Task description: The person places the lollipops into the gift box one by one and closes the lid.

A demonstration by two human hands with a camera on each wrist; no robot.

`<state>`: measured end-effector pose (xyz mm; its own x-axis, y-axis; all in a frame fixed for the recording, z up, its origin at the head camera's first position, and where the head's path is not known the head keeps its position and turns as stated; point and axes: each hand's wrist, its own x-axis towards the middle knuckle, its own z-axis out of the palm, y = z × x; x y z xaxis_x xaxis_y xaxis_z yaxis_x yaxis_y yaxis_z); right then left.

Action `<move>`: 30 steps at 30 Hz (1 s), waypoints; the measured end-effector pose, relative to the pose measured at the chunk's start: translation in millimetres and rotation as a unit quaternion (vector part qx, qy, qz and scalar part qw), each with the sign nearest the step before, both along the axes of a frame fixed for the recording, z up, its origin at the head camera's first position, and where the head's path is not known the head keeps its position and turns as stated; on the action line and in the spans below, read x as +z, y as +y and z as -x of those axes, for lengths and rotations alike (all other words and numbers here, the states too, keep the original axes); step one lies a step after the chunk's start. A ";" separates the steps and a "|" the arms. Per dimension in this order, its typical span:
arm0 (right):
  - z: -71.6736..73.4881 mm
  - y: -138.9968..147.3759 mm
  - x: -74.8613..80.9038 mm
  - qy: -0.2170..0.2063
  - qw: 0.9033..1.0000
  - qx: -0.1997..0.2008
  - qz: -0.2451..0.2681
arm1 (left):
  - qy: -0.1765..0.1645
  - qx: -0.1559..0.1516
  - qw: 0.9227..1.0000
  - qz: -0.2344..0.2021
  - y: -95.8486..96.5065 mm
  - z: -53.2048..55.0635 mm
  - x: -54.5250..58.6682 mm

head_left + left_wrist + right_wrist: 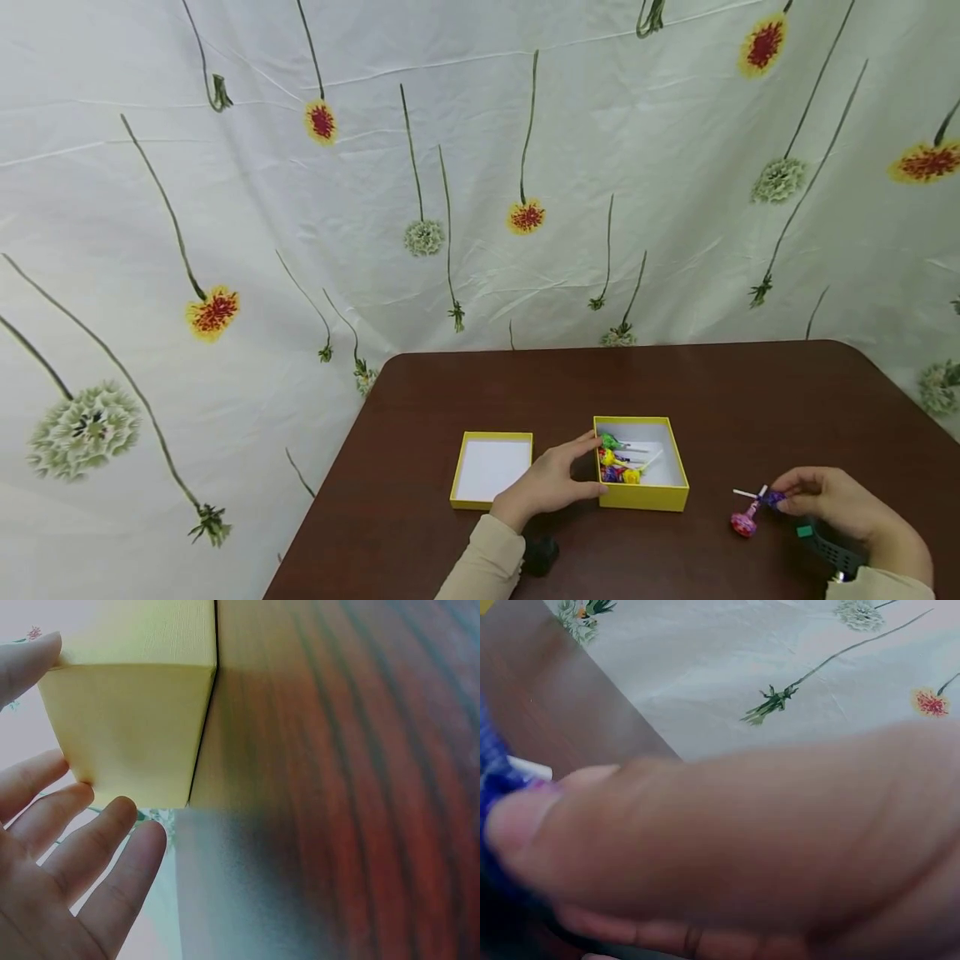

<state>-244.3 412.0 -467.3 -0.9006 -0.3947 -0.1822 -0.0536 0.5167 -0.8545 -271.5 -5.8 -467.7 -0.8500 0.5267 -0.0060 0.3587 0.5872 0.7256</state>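
Note:
My left hand point(551, 479) holds the left end of an open yellow box point(643, 498). In the left wrist view, the thumb is at one edge of the box point(127, 727) and the fingertips are at the opposite side. Several lollipops point(632, 476) with green, yellow and purple wrappers lie along the box's left side, white sticks pointing right. To the right of the box, my right hand point(843, 500) pinches a purple-wrapped lollipop point(775, 499) by its head. A pink-red lollipop point(743, 524) lies on the table just left of it, the two sticks crossing in view.
A yellow-rimmed lid point(472, 505) with a white inside lies left of the box. The dark brown table point(570, 383) ends at a flower-printed cloth point(480, 192) behind it. A dark strap point(836, 552) is around the right wrist; a black object point(540, 556) shows by the left wrist.

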 end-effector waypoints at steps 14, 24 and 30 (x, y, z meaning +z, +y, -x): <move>3.5 -22.8 20.6 0.073 0.983 -0.160 -0.053 | -0.001 -0.006 1.000 -0.002 -0.3 0.6 0.8; 9.2 -50.1 26.3 0.196 0.952 -0.232 0.039 | -0.002 -0.003 1.000 0.000 0.1 -0.2 1.0; 12.6 -70.8 41.2 0.233 0.940 -0.247 0.038 | -0.008 -0.001 1.000 -0.002 -0.2 -2.0 2.1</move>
